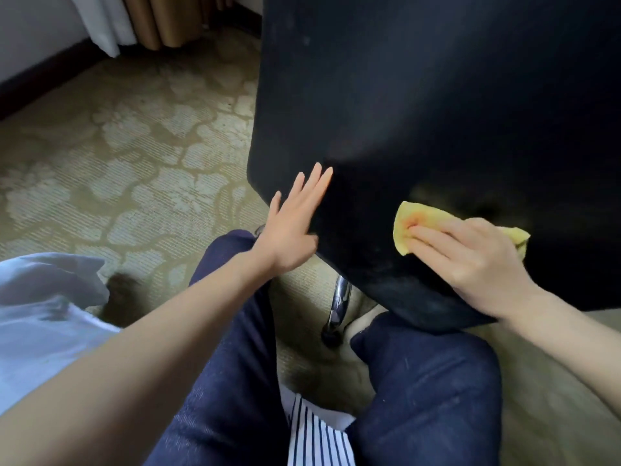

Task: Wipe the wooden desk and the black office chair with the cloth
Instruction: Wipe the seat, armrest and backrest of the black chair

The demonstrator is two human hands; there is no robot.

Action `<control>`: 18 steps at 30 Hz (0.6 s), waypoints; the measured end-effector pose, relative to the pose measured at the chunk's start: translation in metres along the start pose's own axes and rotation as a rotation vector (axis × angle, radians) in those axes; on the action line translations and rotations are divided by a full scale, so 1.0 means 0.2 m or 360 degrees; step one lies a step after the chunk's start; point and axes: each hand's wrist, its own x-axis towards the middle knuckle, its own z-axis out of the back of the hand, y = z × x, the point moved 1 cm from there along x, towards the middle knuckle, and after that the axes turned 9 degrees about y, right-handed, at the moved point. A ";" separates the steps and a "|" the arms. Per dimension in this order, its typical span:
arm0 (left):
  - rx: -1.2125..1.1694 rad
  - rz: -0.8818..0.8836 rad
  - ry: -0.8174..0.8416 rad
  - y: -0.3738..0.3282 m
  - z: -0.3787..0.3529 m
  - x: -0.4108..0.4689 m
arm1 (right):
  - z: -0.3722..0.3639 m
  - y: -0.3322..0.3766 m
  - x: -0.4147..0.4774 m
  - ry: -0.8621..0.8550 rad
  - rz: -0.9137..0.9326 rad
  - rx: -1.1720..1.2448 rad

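right hand (470,257) is pressing the yellow cloth (423,223) flat-fingered against the black chair back (437,112), lower right of frame. left hand (295,220) is lying released, fingers straight, against the chair's left edge. chrome leg (339,304) is showing below, over patterned carpet (117,156).

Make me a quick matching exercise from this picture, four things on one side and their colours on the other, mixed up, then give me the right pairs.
Things:
1. cloth
2. chair
3. trousers
4. chair leg

Colours:
A. shiny silver
B. yellow
C. dark blue
D. black

Pairs: 1-B, 2-D, 3-C, 4-A.

The right hand presses the cloth against the chair, while the left hand rests flat on the chair's edge.
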 end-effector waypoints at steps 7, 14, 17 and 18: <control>-0.0085 0.0069 -0.0036 -0.05 -0.15 -0.03 | 0.19 -0.12 0.19 -0.0530 -0.0167 -0.0469; -0.0569 0.0301 0.0179 -0.07 -0.22 0.05 | -0.15 0.03 0.21 -0.0207 -0.0044 -0.0315; -0.0617 0.0359 0.0302 -0.08 -0.22 0.08 | -0.34 0.11 0.18 -0.0004 0.0007 -0.0213; -0.0626 0.0375 0.0336 -0.08 -0.22 0.08 | -0.40 0.13 0.18 0.0064 0.0025 -0.0200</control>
